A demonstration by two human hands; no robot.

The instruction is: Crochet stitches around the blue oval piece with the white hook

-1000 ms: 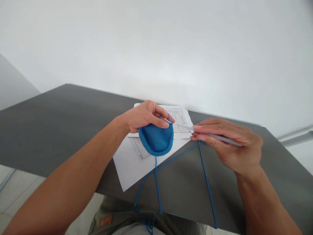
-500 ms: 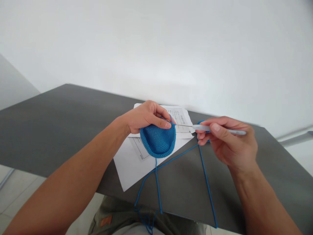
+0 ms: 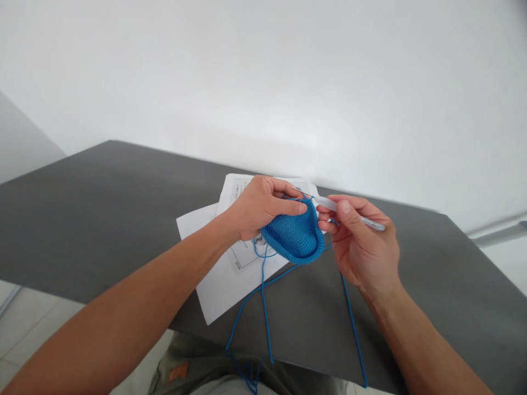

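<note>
A round, cupped piece of blue crochet (image 3: 294,236) is pinched at its upper rim by my left hand (image 3: 269,206), thumb in front and fingers behind. My right hand (image 3: 362,236) is closed around the pale handle of a crochet hook (image 3: 327,204). The hook's thin shaft reaches to the crochet's top right edge, by my left fingertips; its tip is too small to make out. A bit of orange thread shows at that edge. Blue yarn (image 3: 264,307) trails from behind the crochet down over the table's front edge.
Printed paper sheets (image 3: 214,285) lie under my hands on the dark grey table (image 3: 123,219). A second yarn strand (image 3: 354,334) runs to the front edge at right. Behind the table stands a white wall (image 3: 263,82). More yarn lies on my lap.
My left hand has moved right with the crochet, and my right hand has come left with the hook. The two hands are now closer together, and the hook's shaft is mostly hidden.
</note>
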